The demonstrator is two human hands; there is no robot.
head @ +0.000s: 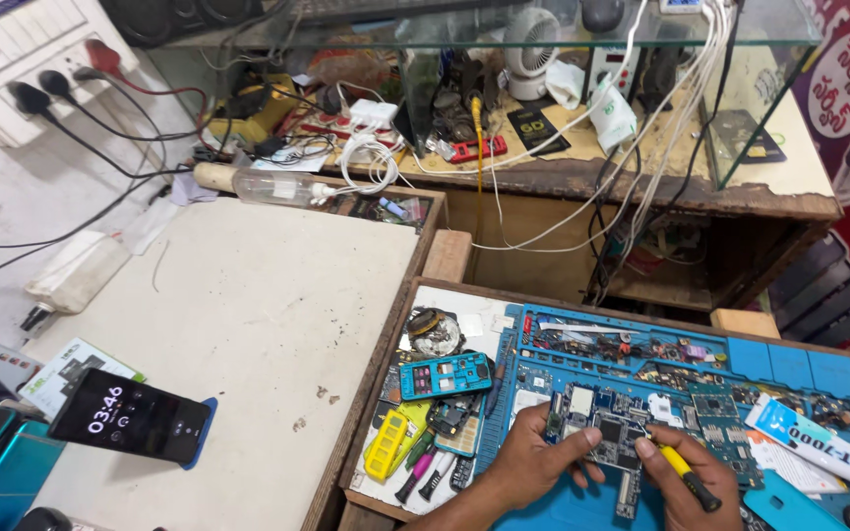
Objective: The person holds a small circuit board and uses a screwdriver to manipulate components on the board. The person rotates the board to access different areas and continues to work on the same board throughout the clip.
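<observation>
Head view: at the table's near edge, the left hand (535, 460) pinches a circuit board (614, 440) flat on the blue mat (563, 506), while the right hand (686, 482) grips a yellow screwdriver (689, 475), tip touching the board. Farther left lies a dark phone (130, 418); a white fan (531, 39) stands at the far edge.

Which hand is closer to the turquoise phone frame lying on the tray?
Left. The left hand holds the circuit board just right of the turquoise frame; the right hand, with the yellow screwdriver, is farther right.

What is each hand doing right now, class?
Left hand: closed, pinching the circuit board.
Right hand: closed around a yellow-handled screwdriver, tip on the board.
</observation>
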